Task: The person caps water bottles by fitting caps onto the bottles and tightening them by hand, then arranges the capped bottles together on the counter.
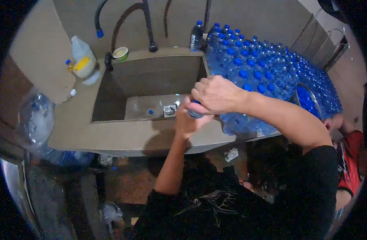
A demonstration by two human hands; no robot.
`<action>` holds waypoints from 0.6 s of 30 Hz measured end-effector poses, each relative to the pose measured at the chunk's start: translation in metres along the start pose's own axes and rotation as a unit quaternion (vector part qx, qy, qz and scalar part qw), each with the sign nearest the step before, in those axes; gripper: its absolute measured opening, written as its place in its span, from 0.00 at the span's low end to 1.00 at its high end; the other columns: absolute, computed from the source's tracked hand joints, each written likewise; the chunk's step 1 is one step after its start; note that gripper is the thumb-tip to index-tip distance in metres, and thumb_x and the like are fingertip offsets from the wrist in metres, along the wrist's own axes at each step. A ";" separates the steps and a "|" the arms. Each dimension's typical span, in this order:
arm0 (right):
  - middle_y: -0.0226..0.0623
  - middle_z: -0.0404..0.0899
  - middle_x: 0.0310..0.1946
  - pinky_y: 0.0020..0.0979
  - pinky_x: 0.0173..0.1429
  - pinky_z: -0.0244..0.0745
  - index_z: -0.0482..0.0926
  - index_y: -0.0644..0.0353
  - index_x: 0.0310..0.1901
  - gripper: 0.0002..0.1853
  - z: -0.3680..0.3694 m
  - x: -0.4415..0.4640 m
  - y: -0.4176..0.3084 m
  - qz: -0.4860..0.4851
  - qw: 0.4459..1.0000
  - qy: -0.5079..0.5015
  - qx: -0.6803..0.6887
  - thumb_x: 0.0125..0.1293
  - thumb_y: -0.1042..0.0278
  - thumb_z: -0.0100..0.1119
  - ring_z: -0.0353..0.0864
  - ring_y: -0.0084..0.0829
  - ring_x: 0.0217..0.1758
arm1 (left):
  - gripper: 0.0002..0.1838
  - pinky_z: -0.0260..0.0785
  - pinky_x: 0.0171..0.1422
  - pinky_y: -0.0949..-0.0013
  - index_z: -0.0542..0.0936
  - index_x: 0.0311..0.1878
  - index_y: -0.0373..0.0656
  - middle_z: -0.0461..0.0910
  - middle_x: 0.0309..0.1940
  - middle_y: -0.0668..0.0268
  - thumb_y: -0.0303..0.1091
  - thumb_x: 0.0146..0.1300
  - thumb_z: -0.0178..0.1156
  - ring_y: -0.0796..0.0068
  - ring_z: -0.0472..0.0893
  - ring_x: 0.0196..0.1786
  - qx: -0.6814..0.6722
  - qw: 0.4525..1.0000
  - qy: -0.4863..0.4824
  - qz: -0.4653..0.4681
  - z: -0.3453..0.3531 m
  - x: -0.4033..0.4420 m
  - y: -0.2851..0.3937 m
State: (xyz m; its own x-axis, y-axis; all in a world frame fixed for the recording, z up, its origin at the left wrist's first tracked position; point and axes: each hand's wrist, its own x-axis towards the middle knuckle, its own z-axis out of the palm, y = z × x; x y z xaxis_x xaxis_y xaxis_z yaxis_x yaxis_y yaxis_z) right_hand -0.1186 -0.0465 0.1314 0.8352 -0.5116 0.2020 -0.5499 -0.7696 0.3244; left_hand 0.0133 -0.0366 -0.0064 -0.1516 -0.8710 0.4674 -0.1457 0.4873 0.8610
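Over the front right edge of the sink, my left hand (186,125) is wrapped round a plastic bottle (194,114), most of which is hidden by my fingers. My right hand (216,94) is closed over the bottle's top, where a bit of blue shows, probably its cap. Both hands meet on the same bottle. Just right of them stand a great many clear water bottles (247,64) with blue caps, packed close together on the counter.
A sink (145,92) with a loose blue cap (150,112) lies below. A metal bowl of blue caps (307,101) sits at right, near a person in a red shirt (352,160). A faucet (152,46), green-rimmed tub (120,53) and white jug (80,50) stand behind.
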 end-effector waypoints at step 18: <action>0.54 0.80 0.23 0.43 0.37 0.78 0.83 0.67 0.33 0.18 -0.039 -0.027 0.031 0.291 0.936 0.002 0.200 0.59 0.56 0.67 0.84 0.50 0.30 | 0.49 0.62 0.72 0.60 0.65 0.65 0.34 0.69 0.65 0.55 0.34 0.39 0.82 0.60 0.71 0.66 -0.078 0.990 0.114 -0.006 0.035 -0.028 -0.001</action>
State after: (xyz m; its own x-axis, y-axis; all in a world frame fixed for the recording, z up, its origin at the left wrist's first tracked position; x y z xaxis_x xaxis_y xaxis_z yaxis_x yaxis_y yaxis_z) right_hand -0.1575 -0.0418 0.1724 0.3930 -0.8874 0.2410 -0.8707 -0.4434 -0.2127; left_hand -0.0165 -0.0104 -0.0280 0.0762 -0.8769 0.4746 0.0100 0.4766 0.8790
